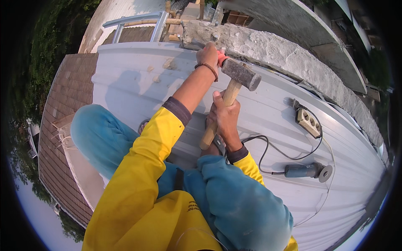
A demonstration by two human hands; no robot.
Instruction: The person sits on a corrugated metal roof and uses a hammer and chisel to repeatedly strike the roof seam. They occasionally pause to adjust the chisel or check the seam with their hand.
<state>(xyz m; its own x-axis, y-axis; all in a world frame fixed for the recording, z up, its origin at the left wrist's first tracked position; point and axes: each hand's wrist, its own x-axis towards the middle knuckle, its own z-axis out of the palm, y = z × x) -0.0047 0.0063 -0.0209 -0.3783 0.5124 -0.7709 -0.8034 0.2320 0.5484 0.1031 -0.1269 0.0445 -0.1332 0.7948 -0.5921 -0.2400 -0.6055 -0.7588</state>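
Observation:
My left hand (pixel 207 57) is closed around a chisel with a reddish grip guard (pixel 222 57). Its grey metal end (pixel 197 42) points at the rough concrete wall edge (pixel 259 46); whether the tip touches is hard to make out. In my right hand (pixel 227 117) is a short sledgehammer, gripped around its wooden handle (pixel 231 93). The heavy steel hammer head (pixel 241 74) is raised close to the chisel's guard, over the light grey corrugated metal roof (pixel 259 108). Both forearms are in yellow sleeves, and my bent knees frame the lower part of the view.
An angle grinder (pixel 307 170) lies on the metal roof to the right, with its black cable looping toward a white power strip (pixel 309 122). A brown tiled roof (pixel 63 92) slopes away at left. A metal frame (pixel 159 27) stands at the far edge.

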